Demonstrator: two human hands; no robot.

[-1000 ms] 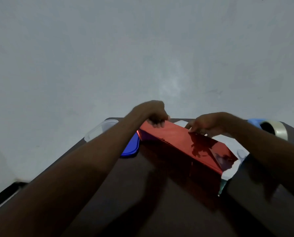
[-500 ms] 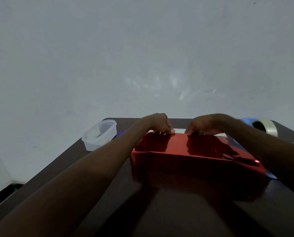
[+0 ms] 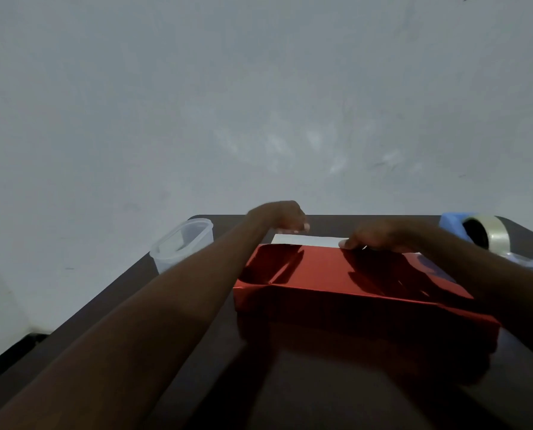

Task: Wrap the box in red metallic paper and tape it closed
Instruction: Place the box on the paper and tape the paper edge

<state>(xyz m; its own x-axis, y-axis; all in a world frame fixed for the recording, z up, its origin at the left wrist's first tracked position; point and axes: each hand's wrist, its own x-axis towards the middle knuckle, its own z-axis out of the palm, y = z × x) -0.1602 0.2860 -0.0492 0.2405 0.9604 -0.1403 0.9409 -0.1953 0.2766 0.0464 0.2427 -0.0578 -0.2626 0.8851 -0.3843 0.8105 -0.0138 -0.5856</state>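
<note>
On a dark, smooth table [image 3: 197, 383], a box [image 3: 336, 293] covered in red metallic paper [image 3: 327, 268] lies flat near the far edge, its long side running left to right. The foil is glossy and mirror-like, creased sharply along the near top edge, and it carries dark reflections of the arms above it. A strip of the paper's white underside [image 3: 308, 239] shows along the box's far edge.

The left hand [image 3: 282, 215] hovers curled just above that white strip at the far left corner; whether its fingertips pinch the paper cannot be told. The right hand [image 3: 380, 237] rests with fingers bent on the far edge of the red top, pressing the paper down rather than clasping it.

To the left of the box, apart from it, stands a translucent plastic container [image 3: 181, 243], oval and lidless. At the far right corner sits a roll of clear tape [image 3: 488, 235] in a light blue dispenser [image 3: 451, 225], partly hidden behind the right forearm. A plain, pale wall [image 3: 259, 103] fills the background.
</note>
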